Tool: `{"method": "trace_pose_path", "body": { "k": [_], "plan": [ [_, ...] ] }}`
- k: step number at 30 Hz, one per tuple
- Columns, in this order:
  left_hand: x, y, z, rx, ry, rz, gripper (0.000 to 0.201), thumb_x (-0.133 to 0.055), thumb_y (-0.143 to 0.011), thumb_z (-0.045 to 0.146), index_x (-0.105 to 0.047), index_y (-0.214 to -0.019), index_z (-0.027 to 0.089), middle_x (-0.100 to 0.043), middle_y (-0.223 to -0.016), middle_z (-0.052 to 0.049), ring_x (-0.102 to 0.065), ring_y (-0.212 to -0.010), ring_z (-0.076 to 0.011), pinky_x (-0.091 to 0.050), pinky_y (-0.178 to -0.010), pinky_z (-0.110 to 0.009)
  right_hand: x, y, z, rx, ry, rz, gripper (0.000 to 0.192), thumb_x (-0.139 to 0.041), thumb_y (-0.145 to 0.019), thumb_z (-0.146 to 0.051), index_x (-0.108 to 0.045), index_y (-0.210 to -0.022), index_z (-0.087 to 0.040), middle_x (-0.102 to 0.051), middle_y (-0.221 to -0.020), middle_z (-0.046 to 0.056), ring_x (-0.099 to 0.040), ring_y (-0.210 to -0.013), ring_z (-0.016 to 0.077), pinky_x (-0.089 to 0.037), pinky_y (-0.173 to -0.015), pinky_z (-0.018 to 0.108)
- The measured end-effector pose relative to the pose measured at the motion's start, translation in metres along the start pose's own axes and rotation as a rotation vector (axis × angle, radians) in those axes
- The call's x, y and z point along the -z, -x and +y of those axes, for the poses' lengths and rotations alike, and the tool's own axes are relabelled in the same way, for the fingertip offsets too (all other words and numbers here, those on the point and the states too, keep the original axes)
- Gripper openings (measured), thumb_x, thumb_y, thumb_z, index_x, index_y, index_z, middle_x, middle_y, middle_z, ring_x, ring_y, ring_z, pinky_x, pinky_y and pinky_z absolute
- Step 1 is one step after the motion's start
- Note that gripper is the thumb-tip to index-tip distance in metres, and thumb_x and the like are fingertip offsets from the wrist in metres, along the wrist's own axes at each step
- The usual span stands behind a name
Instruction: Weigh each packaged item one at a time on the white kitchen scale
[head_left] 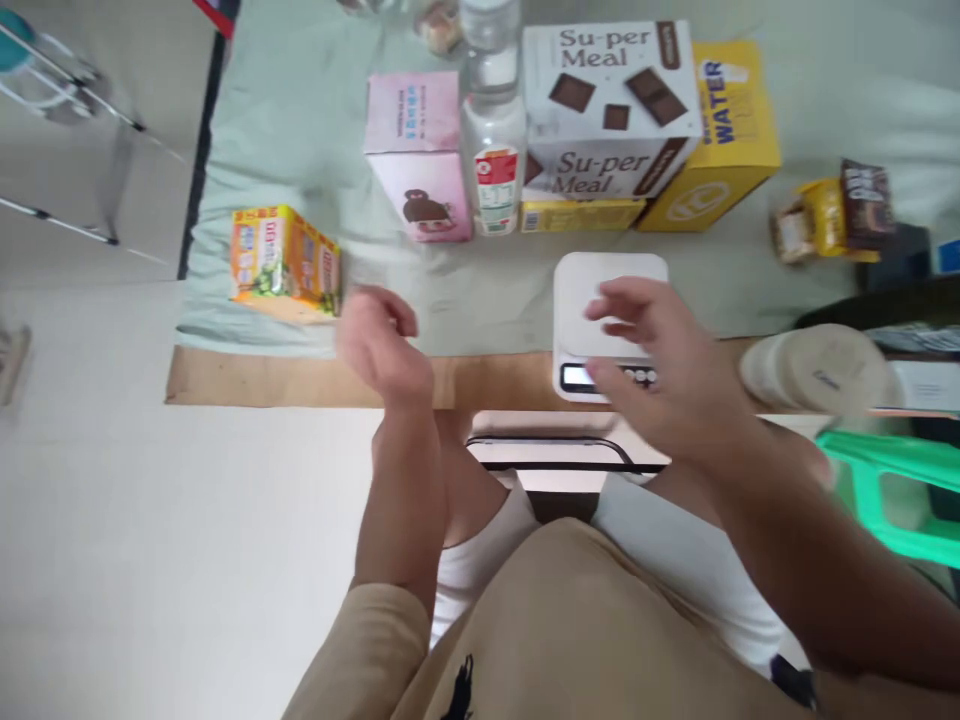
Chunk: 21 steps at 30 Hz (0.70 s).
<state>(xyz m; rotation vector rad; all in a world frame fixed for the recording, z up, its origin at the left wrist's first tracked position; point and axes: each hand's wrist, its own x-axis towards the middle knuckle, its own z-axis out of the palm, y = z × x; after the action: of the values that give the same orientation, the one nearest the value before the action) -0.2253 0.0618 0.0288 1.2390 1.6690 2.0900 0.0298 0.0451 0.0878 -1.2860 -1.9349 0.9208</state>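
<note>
Right hand (pixel 660 370) hovers over the near half of a small white square kitchen scale (pixel 609 300), palm down, fingers spread and loosely curved, gripping nothing. Fingertips lie above the scale's front strip, where a dark display window and a row of small buttons show; whether they touch the buttons cannot be told through the motion blur. Scale sits at the near edge of a pale green cloth (pixel 300 120), partly on the bare brown tabletop strip (pixel 262 380) in front of it.

Left hand (pixel 379 345) is raised above the table edge, fingers half curled, empty. Just to its left, apart from it, stands a yellow and orange cardboard carton (pixel 281 262), tilted, on the cloth's near corner.

Beyond the scale, a row of goods on the cloth: a pink box with a dark figure printed on it (pixel 420 150), a clear plastic bottle with a red and white label (pixel 493 165), a white box lettered "Su-per Meal" with chocolate squares (pixel 607 110) resting on a flat yellow box (pixel 581 214), and a large yellow box lettered "WATER" (pixel 724 135). Farther right lie small wrapped snack packets (pixel 832 215). Near the right forearm, a round beige lidded tub (pixel 821 370), and below it a green plastic stool (pixel 900 490).
</note>
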Motion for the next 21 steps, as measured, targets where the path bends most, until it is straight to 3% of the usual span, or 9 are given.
{"method": "trace_pose_path", "body": {
  "k": [3,5,7,9,11,13,16,18,21],
  "plan": [
    [0.035,-0.038,-0.012,0.069,-0.156,0.501,0.025,-0.036,-0.096,0.017,-0.035,-0.071,0.023,-0.04,-0.074,0.0,-0.043,-0.075,-0.0165,-0.041,-0.084,-0.031,-0.079,-0.033,-0.017,-0.011,-0.138,-0.246,0.054,-0.061,-0.091,-0.042,-0.052,-0.142,-0.025,-0.068,-0.137,0.012,-0.067,-0.132,0.0266,-0.059,-0.116,0.054],
    [0.056,-0.057,-0.023,0.246,-0.208,0.654,0.015,-0.032,-0.095,0.021,-0.038,-0.081,0.023,-0.049,-0.09,-0.002,-0.051,-0.094,-0.017,-0.041,-0.101,-0.034,-0.127,-0.058,-0.027,-0.007,-0.2,-0.35,0.055,-0.057,-0.091,-0.04,-0.05,-0.143,-0.024,-0.065,-0.145,0.013,-0.063,-0.141,0.0278,-0.056,-0.12,0.055],
    [0.072,-0.068,-0.036,0.409,-0.146,0.646,0.019,-0.031,-0.1,0.036,-0.046,-0.097,0.024,-0.058,-0.119,-0.005,-0.053,-0.124,-0.0183,-0.035,-0.12,-0.037,-0.167,-0.084,-0.036,0.018,-0.211,-0.397,0.058,-0.053,-0.09,-0.034,-0.048,-0.147,-0.023,-0.059,-0.157,0.012,-0.057,-0.15,0.0272,-0.051,-0.126,0.055],
    [0.08,-0.073,-0.047,0.503,-0.015,0.609,0.033,-0.028,-0.103,0.049,-0.048,-0.115,0.026,-0.051,-0.149,-0.006,-0.042,-0.15,-0.0182,-0.024,-0.132,-0.036,-0.198,-0.108,-0.046,0.047,-0.163,-0.431,0.068,-0.052,-0.088,-0.027,-0.043,-0.154,-0.019,-0.051,-0.166,0.012,-0.05,-0.157,0.0269,-0.045,-0.133,0.053],
    [0.081,-0.076,-0.055,0.534,0.116,0.513,0.036,-0.024,-0.106,0.05,-0.046,-0.123,0.026,-0.047,-0.157,-0.006,-0.037,-0.158,-0.0158,-0.026,-0.134,-0.033,-0.22,-0.127,-0.057,0.052,-0.097,-0.476,0.079,-0.052,-0.087,-0.023,-0.033,-0.162,-0.011,-0.043,-0.172,0.013,-0.043,-0.162,0.0258,-0.039,-0.138,0.051],
    [0.078,-0.079,-0.057,0.551,0.218,0.403,0.034,-0.018,-0.108,0.044,-0.045,-0.114,0.025,-0.058,-0.139,-0.008,-0.052,-0.145,-0.0164,-0.042,-0.125,-0.033,-0.235,-0.141,-0.067,0.04,-0.058,-0.519,0.087,-0.054,-0.088,-0.023,-0.022,-0.167,-0.009,-0.035,-0.178,0.009,-0.04,-0.164,0.0221,-0.035,-0.141,0.046],
    [0.074,-0.082,-0.051,0.569,0.316,0.303,0.037,-0.013,-0.107,0.036,-0.047,-0.104,0.022,-0.066,-0.105,-0.008,-0.068,-0.111,-0.0171,-0.057,-0.107,-0.033,-0.251,-0.152,-0.074,0.009,-0.059,-0.551,0.096,-0.059,-0.088,-0.027,-0.011,-0.17,-0.016,-0.025,-0.182,-0.002,-0.039,-0.164,0.0177,-0.038,-0.14,0.041],
    [0.074,-0.08,-0.047,0.58,0.326,0.297,0.042,-0.015,-0.106,0.037,-0.053,-0.105,0.02,-0.067,-0.099,-0.008,-0.069,-0.102,-0.0165,-0.059,-0.1,-0.03,-0.258,-0.154,-0.072,-0.02,-0.087,-0.55,0.101,-0.062,-0.085,-0.025,-0.009,-0.17,-0.019,-0.024,-0.182,-0.005,-0.038,-0.165,0.0183,-0.04,-0.139,0.041],
    [0.077,-0.073,-0.044,0.627,0.249,0.325,0.049,-0.022,-0.105,0.049,-0.06,-0.105,0.019,-0.068,-0.107,-0.008,-0.066,-0.099,-0.015,-0.057,-0.085,-0.024,-0.262,-0.148,-0.066,-0.014,-0.185,-0.511,0.104,-0.062,-0.082,-0.022,-0.009,-0.171,-0.025,-0.037,-0.176,-0.006,-0.045,-0.16,0.0192,-0.043,-0.138,0.044]
  ]
}}
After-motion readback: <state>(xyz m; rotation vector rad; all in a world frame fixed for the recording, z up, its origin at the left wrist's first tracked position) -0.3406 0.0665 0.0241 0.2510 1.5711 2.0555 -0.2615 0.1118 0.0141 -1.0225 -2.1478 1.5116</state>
